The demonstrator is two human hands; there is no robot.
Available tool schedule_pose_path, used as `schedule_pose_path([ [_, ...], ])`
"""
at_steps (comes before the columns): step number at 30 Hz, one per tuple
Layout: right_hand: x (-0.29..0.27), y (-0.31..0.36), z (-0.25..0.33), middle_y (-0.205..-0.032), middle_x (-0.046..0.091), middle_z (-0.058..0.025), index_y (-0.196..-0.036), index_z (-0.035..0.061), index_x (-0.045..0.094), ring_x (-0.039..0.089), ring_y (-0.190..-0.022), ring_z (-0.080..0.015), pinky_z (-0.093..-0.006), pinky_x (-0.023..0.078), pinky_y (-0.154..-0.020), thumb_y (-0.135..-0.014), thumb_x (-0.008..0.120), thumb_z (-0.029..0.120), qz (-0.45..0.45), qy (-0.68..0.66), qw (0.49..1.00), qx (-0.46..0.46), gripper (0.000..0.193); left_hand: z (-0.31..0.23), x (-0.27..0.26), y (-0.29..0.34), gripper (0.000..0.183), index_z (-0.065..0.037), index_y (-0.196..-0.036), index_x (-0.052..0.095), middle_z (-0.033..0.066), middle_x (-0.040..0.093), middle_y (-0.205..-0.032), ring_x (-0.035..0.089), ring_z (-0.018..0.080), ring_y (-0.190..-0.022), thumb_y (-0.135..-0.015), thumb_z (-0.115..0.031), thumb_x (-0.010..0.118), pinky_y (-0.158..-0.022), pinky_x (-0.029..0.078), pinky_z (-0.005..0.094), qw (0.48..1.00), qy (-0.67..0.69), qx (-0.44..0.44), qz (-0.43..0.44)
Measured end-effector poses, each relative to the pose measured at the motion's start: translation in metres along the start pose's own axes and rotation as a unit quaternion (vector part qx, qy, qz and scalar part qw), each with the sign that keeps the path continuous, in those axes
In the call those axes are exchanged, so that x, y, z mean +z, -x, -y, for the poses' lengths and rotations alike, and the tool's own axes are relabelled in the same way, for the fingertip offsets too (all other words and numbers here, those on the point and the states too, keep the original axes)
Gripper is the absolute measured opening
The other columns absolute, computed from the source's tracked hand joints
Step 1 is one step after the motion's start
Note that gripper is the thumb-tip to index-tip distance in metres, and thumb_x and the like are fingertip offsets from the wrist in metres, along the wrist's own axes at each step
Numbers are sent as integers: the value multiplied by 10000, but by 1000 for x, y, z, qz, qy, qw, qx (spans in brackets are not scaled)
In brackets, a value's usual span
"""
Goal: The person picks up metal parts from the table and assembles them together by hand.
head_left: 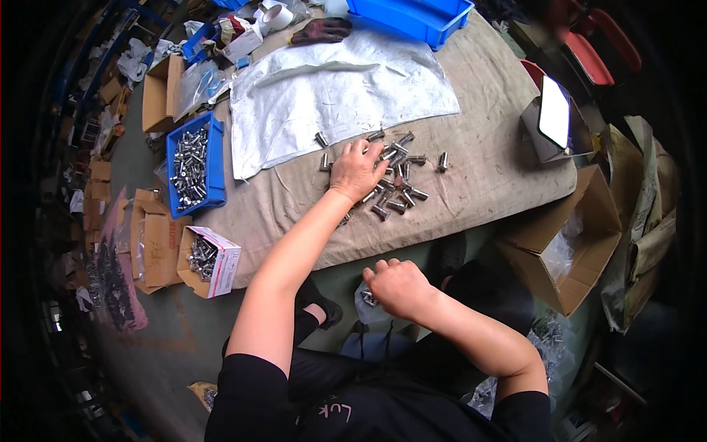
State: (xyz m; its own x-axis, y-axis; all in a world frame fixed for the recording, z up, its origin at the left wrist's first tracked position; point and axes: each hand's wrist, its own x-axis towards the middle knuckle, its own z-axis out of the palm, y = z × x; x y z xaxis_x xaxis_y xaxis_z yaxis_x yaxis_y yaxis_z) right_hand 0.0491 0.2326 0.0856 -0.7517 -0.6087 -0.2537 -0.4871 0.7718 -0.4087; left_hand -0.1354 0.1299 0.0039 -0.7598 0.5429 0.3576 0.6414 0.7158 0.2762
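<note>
A loose pile of short, shiny, bolt-like metal parts (398,199) lies on the cloth-covered table. My left hand (355,171) reaches over the pile's left side, its fingers apart and touching down among the parts; some fingertips are hidden against them. Below the table's near edge, my right hand (401,287) is closed on the top of a small clear plastic bag (366,311). A few metal pieces show inside that bag, just under my fingers.
At the left stand a blue bin (219,166) and a small carton (224,265), both holding metal parts. A white woven sheet (331,88) covers the far table. A lit phone (554,114) leans at the right, above an open cardboard box (589,243). Another blue bin (412,22) sits behind.
</note>
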Motion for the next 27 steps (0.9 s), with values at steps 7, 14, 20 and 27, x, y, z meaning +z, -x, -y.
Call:
schedule_pose_path([
  [7, 3, 0, -3, -805, 592, -118, -874, 19, 566, 603, -760, -242, -331, 489, -585, -688, 575, 83, 3, 0, 1000, 7, 197, 3, 4, 7, 271, -124, -925, 553, 73, 506, -802, 522, 253, -758, -737, -305, 623, -613, 453, 347, 999, -36, 24, -30],
  [14, 0, 0, -2, -804, 594, -123, -867, 13, 568, 605, -753, -248, -333, 491, -586, -693, 572, 84, -2, 0, 1000, 8, 188, 2, -6, 3, 323, -108, -926, 556, 81, 513, -797, 522, 265, -777, -721, -344, 637, -642, 454, 361, 998, -37, 33, 38],
  [20, 5, -4, -4, -811, 594, -129, -873, 12, 568, 608, -774, -264, -343, 496, -604, -685, 582, 83, -28, -19, 999, 10, 202, -2, -3, 10, 257, -81, -880, 551, 89, 511, -804, 526, 276, -783, -725, -262, 648, -656, 454, 358, 999, 35, 19, -20],
  [27, 8, -6, -2, -829, 597, -134, -883, 12, 568, 607, -790, -270, -355, 497, -626, -699, 572, 87, -10, -23, 1000, 14, 199, -11, -7, 7, 239, -116, -919, 540, 90, 510, -796, 531, 287, -788, -724, -213, 638, -636, 463, 366, 999, -40, -6, 16],
])
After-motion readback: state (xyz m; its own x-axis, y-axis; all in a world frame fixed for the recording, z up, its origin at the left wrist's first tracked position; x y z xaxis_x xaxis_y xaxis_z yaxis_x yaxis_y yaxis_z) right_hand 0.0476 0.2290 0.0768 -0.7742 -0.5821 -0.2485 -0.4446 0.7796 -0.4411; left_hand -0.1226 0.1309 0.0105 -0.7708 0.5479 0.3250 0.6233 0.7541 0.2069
